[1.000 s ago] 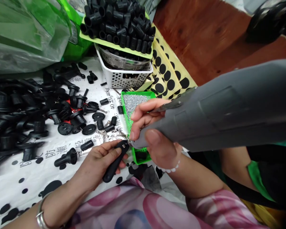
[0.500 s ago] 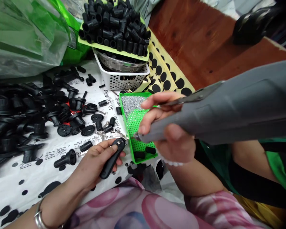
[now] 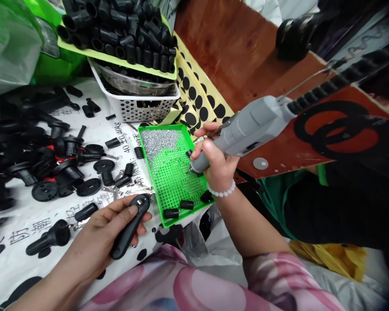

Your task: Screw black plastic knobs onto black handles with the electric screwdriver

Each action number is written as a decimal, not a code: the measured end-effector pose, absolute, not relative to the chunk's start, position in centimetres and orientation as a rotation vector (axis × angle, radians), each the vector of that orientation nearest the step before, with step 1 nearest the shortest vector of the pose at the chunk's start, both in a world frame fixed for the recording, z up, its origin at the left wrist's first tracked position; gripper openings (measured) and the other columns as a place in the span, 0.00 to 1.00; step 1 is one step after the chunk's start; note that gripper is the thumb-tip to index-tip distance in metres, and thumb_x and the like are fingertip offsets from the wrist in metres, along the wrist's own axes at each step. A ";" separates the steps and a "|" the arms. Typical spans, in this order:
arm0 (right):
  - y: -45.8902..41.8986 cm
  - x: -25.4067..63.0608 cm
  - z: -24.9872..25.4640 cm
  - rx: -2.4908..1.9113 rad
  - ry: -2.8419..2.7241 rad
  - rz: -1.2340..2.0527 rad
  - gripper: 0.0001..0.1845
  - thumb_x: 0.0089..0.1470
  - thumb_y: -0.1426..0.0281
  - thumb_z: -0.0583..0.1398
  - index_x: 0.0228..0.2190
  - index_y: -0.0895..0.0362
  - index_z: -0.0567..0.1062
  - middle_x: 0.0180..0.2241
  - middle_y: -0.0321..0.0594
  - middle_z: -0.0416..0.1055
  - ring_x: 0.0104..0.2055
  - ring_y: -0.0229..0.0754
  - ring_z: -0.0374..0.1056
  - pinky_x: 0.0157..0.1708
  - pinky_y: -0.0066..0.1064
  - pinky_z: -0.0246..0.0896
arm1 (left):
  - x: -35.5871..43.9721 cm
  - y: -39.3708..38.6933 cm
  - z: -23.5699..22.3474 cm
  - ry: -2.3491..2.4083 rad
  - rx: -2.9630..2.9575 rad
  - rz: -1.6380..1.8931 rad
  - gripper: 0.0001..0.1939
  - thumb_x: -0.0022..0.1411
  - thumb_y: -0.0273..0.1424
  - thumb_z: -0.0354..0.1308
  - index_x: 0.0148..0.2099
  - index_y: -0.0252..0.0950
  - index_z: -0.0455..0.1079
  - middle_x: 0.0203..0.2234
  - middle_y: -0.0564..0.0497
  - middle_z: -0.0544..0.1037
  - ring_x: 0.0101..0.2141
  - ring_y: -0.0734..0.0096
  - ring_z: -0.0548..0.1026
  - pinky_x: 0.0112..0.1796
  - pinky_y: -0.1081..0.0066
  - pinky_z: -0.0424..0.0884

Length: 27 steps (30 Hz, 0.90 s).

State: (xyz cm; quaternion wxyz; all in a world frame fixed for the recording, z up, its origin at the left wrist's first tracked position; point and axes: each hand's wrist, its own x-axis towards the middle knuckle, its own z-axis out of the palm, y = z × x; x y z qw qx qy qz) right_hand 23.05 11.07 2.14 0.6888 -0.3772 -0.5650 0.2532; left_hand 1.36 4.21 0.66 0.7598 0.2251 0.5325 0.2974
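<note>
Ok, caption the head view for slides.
Left hand holding a black handle, right hand a grey tool near a green tray.

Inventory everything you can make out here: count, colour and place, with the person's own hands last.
power tool: one, grey, right of centre
handle piece: one, black, lower left of centre
mesh tray: one, green, centre
tiny pieces: too many to count, silver, mesh tray's far end
short cylinders: at least three, black, mesh tray's near end
parts pile: uncountable, black, left
tubes: uncountable, black, heaped at top
basket: one, white, below the tubes
disc sheets: several, yellow with black discs, right of basket
board: one, reddish-brown, upper right
bracelet: one, white, right wrist
left hand: one, gripping handle piece
right hand: one, gripping power tool
</note>
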 end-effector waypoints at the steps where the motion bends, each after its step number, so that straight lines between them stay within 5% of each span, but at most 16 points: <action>1: 11.1 23.0 2.1 -0.859 -1.264 0.566 0.16 0.49 0.62 0.64 0.40 0.54 0.70 0.32 0.34 0.70 0.20 0.30 0.66 0.20 0.25 0.64 | 1.4 4.2 0.7 1.164 0.488 0.656 0.18 0.47 0.33 0.68 0.41 0.34 0.69 0.27 0.46 0.81 0.21 0.73 0.72 0.19 0.77 0.69; 22: 10.7 22.8 3.2 -0.803 -1.247 0.581 0.13 0.50 0.65 0.63 0.39 0.55 0.72 0.32 0.35 0.69 0.20 0.31 0.66 0.19 0.26 0.63 | 0.9 4.0 -0.3 1.031 0.489 0.693 0.20 0.49 0.29 0.68 0.45 0.34 0.70 0.32 0.44 0.81 0.23 0.70 0.75 0.22 0.74 0.71; 27: 9.3 20.3 6.2 -0.843 -1.267 0.629 0.16 0.51 0.56 0.59 0.39 0.51 0.70 0.34 0.37 0.68 0.20 0.33 0.64 0.18 0.30 0.63 | 0.8 4.0 -1.3 0.952 0.501 0.715 0.27 0.47 0.30 0.69 0.50 0.33 0.66 0.33 0.43 0.81 0.25 0.70 0.75 0.23 0.73 0.72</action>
